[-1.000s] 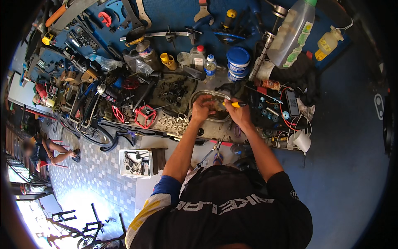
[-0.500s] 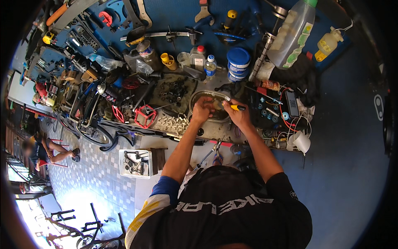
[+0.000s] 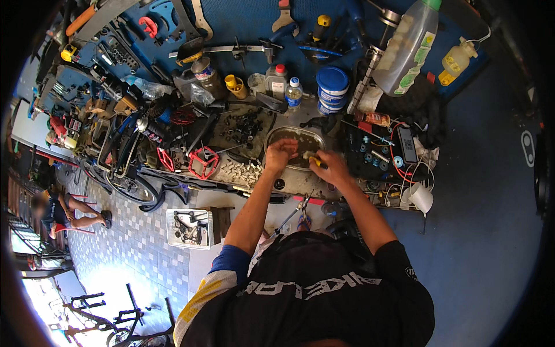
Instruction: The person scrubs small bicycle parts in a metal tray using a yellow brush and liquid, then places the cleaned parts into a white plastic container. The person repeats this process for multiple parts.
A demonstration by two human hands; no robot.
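Observation:
My left hand (image 3: 280, 155) is curled over the near rim of an oval metal tray (image 3: 292, 137) on a cluttered workbench and grips a small part that I cannot make out. My right hand (image 3: 328, 166) sits just right of it, closed around a tool with a yellow handle (image 3: 316, 162); its tip points toward the left hand. Both hands almost touch above the tray.
Red pedals (image 3: 202, 163), a dark tray of small black parts (image 3: 245, 124), bottles (image 3: 293, 92), a blue tub (image 3: 332, 87) and a large plastic bottle (image 3: 407, 49) crowd the bench. Tools hang on the blue wall (image 3: 254, 23). A white cup (image 3: 421, 198) stands right. A person (image 3: 58, 208) sits far left.
My right hand has drawn in leftward and lower, so the yellow-handled tool now lies close against my left hand over the tray. My left hand has barely shifted.

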